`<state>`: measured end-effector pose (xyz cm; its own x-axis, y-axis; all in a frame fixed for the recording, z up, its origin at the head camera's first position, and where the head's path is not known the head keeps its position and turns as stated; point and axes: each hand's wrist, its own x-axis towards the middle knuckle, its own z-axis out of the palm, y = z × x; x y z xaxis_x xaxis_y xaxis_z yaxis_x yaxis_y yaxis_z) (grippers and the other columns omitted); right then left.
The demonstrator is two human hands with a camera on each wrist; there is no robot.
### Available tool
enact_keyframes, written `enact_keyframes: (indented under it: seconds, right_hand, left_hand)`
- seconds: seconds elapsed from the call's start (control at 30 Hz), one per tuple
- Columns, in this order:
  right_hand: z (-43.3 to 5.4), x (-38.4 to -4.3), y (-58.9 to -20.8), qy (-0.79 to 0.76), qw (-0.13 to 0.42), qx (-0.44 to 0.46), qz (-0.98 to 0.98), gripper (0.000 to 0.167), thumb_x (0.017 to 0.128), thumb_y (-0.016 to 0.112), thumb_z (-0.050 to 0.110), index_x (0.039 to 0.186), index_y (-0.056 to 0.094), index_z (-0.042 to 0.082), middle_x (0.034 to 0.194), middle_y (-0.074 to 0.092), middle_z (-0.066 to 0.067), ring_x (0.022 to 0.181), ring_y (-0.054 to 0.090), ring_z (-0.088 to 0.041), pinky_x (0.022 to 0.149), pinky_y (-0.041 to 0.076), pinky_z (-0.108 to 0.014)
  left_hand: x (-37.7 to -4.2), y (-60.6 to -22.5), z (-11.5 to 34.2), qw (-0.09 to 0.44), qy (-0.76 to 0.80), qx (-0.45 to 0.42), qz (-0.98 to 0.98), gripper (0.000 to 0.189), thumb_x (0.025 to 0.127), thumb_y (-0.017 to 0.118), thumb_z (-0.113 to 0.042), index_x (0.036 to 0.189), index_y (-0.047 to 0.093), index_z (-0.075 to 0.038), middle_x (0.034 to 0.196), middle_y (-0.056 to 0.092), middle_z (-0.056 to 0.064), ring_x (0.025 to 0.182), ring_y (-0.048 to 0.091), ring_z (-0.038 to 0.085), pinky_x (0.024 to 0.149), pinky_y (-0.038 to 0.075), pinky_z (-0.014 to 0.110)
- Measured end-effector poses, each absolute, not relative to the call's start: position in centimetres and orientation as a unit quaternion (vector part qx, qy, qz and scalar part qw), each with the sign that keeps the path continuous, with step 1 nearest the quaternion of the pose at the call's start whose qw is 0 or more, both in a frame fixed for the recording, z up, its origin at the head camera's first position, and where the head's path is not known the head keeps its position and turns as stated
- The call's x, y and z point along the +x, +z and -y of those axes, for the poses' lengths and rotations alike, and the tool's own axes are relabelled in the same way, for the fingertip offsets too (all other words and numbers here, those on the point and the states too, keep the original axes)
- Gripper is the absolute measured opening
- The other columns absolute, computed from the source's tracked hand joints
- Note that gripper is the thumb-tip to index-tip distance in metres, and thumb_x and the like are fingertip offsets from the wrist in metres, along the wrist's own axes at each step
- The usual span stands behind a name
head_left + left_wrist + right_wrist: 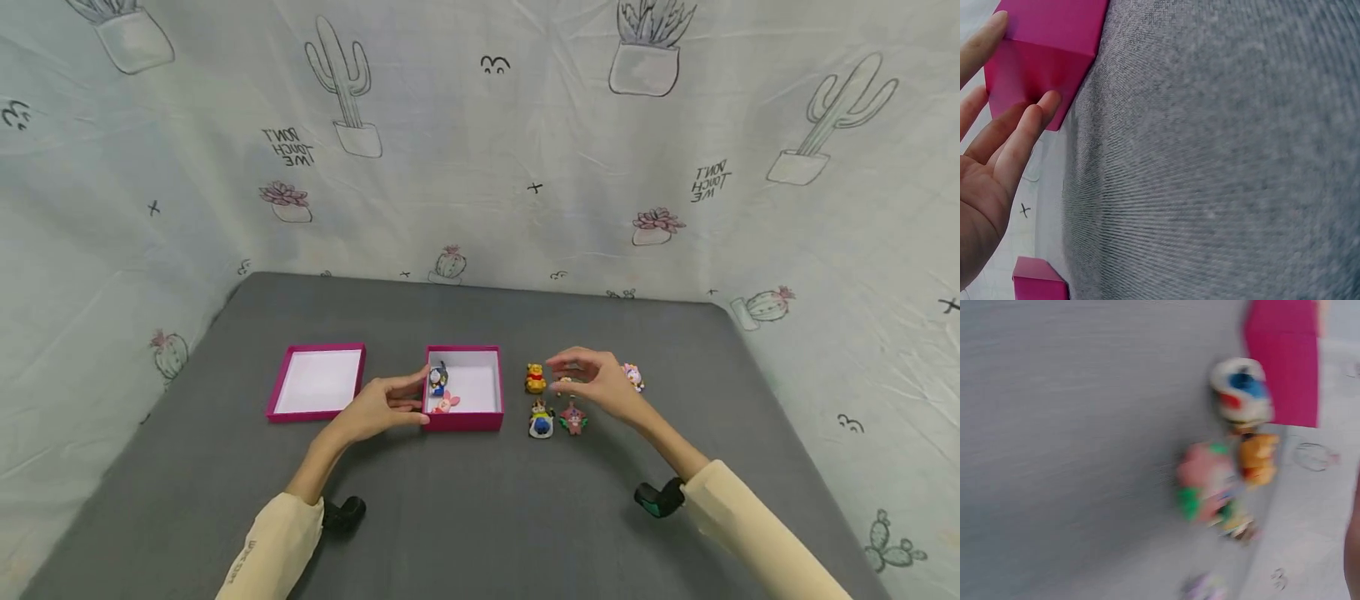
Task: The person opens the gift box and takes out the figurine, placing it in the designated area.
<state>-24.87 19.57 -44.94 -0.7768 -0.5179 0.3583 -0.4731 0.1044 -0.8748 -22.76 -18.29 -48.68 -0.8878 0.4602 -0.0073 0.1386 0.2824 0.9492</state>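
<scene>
My left hand [386, 406] rests with its fingers on the left side of an open pink box [465, 422]. In the left wrist view the fingertips lie against the box's pink walls. Inside the white interior, at the left, are a blue-and-dark figurine [438, 379] and a pink figurine [446, 402]. My right hand [595, 382] hovers over a group of small figurines, thumb and fingers apart, holding nothing. Partly hidden under it is a small figurine [566, 381]. Around it are a yellow bear figurine [535, 379], a white-and-blue figurine [541, 419] and a pink-and-green figurine [573, 418].
A pink-rimmed box lid [316, 415] lies with its white inside up at the left. Beyond my right hand is a pink-and-white figurine [634, 377]. A grey cloth [480, 508] covers the table, and a printed curtain [465, 150] hangs behind it.
</scene>
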Motion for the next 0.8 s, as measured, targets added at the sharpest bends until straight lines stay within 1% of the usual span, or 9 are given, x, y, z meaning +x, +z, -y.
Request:
enact_keyframes:
  seconds: [0.1, 0.17, 0.23, 0.33, 0.5, 0.57, 0.63, 0.73, 0.8]
  right_hand:
    - [-16.6, -25.8, -44.5, -0.598, 0.087, -0.306, -0.736, 0.034, 0.085, 0.071, 0.001, 0.117, 0.063, -0.007, 0.114, 0.065, -0.018, 0.108, 0.061, -0.029, 0.089, 0.054, -0.033]
    - [-14.4, -25.9, -44.5, -0.598, 0.095, -0.29, -0.741, 0.035, 0.084, 0.072, 0.003, 0.117, 0.063, -0.006, 0.114, 0.064, -0.02, 0.107, 0.06, -0.035, 0.088, 0.054, -0.031]
    - [-12.5, -25.7, -44.7, -0.592, 0.096, -0.286, -0.747, 0.034, 0.084, 0.073, 0.003, 0.116, 0.064, -0.005, 0.113, 0.063, -0.024, 0.104, 0.061, -0.034, 0.087, 0.055, -0.031]
    - [-11.0, -25.8, -45.0, -0.568, 0.109, -0.307, -0.755, 0.032, 0.083, 0.073, 0.002, 0.113, 0.065, -0.005, 0.11, 0.063, -0.027, 0.098, 0.062, -0.032, 0.083, 0.055, -0.031]
    - [-10.0, -27.0, -45.5, -0.536, 0.193, -0.371, -0.733, 0.031, 0.083, 0.07, -0.007, 0.112, 0.061, -0.015, 0.109, 0.061, -0.033, 0.1, 0.061, -0.045, 0.082, 0.056, -0.029]
    - [-9.4, -27.6, -45.5, -0.512, 0.221, -0.393, -0.731, 0.03, 0.082, 0.069, -0.009, 0.11, 0.061, -0.016, 0.108, 0.062, -0.032, 0.1, 0.062, -0.044, 0.082, 0.056, -0.029]
    - [-8.8, -28.2, -45.4, -0.476, 0.242, -0.418, -0.735, 0.026, 0.083, 0.068, -0.01, 0.108, 0.063, -0.015, 0.105, 0.064, -0.029, 0.096, 0.064, -0.038, 0.081, 0.057, -0.028]
    - [-7.8, -29.3, -44.9, -0.423, 0.272, -0.452, -0.737, 0.022, 0.082, 0.069, -0.009, 0.104, 0.065, -0.011, 0.101, 0.067, -0.023, 0.093, 0.064, -0.031, 0.078, 0.057, -0.027]
    - [-7.1, -29.9, -44.6, -0.402, 0.294, -0.467, -0.731, 0.021, 0.081, 0.069, -0.01, 0.103, 0.066, -0.009, 0.1, 0.067, -0.022, 0.093, 0.065, -0.031, 0.077, 0.058, -0.028]
  left_hand:
    - [-22.5, -48.7, 18.5, 0.142, 0.57, 0.184, -0.788, 0.079, 0.079, 0.08, -0.016, 0.146, 0.039, -0.006, 0.145, 0.04, 0.024, 0.117, 0.057, 0.033, 0.093, 0.05, 0.035]
    - [-22.5, -48.7, 18.7, 0.14, 0.571, 0.184, -0.788, 0.078, 0.079, 0.08, -0.016, 0.145, 0.039, -0.005, 0.146, 0.039, 0.024, 0.118, 0.056, 0.034, 0.093, 0.05, 0.035]
    - [-22.6, -48.7, 18.7, 0.136, 0.57, 0.186, -0.789, 0.078, 0.079, 0.08, -0.017, 0.145, 0.04, -0.006, 0.146, 0.039, 0.023, 0.117, 0.057, 0.033, 0.093, 0.05, 0.035]
    - [-22.9, -48.4, 18.7, 0.128, 0.564, 0.193, -0.793, 0.077, 0.08, 0.079, -0.017, 0.145, 0.04, -0.005, 0.144, 0.041, 0.025, 0.116, 0.058, 0.033, 0.092, 0.05, 0.036]
    - [-22.8, -48.4, 18.5, 0.122, 0.562, 0.193, -0.795, 0.077, 0.08, 0.079, -0.018, 0.144, 0.04, -0.003, 0.142, 0.043, 0.026, 0.114, 0.059, 0.033, 0.091, 0.051, 0.036]
    - [-22.7, -48.7, 18.5, 0.126, 0.564, 0.196, -0.792, 0.077, 0.081, 0.078, -0.02, 0.145, 0.039, -0.003, 0.142, 0.042, 0.027, 0.114, 0.059, 0.032, 0.091, 0.051, 0.035]
    - [-22.7, -49.0, 18.4, 0.127, 0.566, 0.2, -0.79, 0.077, 0.081, 0.078, -0.021, 0.145, 0.039, -0.003, 0.142, 0.043, 0.027, 0.114, 0.059, 0.031, 0.091, 0.052, 0.034]
    - [-22.9, -49.3, 18.2, 0.118, 0.567, 0.216, -0.786, 0.076, 0.082, 0.077, -0.021, 0.144, 0.039, 0.0, 0.141, 0.042, 0.029, 0.112, 0.061, 0.031, 0.089, 0.053, 0.034]
    - [-23.1, -49.4, 18.0, 0.116, 0.569, 0.222, -0.783, 0.076, 0.082, 0.077, -0.02, 0.144, 0.038, 0.001, 0.14, 0.042, 0.03, 0.111, 0.062, 0.03, 0.088, 0.053, 0.033]
